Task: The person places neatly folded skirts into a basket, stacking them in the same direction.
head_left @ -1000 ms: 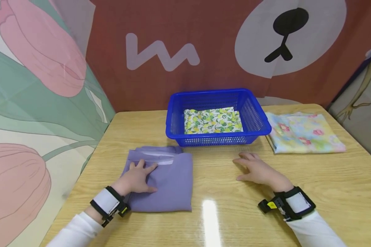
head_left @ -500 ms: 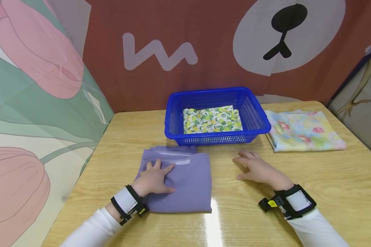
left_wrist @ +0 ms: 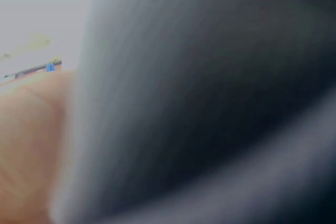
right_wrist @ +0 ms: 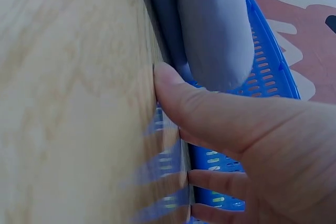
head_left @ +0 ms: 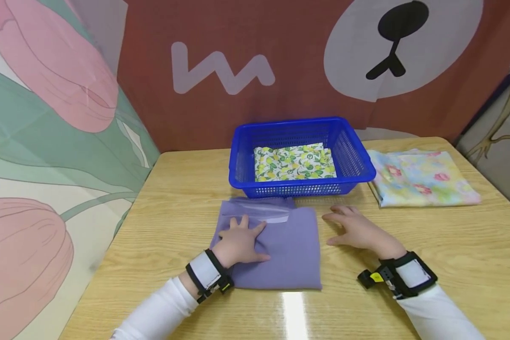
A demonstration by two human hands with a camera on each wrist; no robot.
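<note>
Purple folded cloth (head_left: 291, 257) lies flat on the table, a shiny clear strip showing near its far edge. Fingers spread, my left hand (head_left: 240, 242) presses down on its left half. In the left wrist view a blurred grey surface covers most of the picture, with part of the hand (left_wrist: 29, 150) at the left edge. Just right of the cloth, my right hand (head_left: 359, 230) rests its fingertips on the wood, fingers relaxed and holding nothing. The right wrist view shows the thumb (right_wrist: 197, 106) on the tabletop and the cloth's rounded fold (right_wrist: 215, 30) beyond it.
Behind the purple cloth stands a blue plastic basket (head_left: 303, 185), with a lemon-print cloth (head_left: 295, 163) folded inside. A pastel floral cloth (head_left: 427, 184) lies folded to the basket's right. A brown printed curtain (head_left: 212, 118) hangs behind the wooden table (head_left: 174, 189).
My left hand has slid the purple cloth rightward across the table, from the left side to in front of the basket and close to my right hand. The right hand stays in place.
</note>
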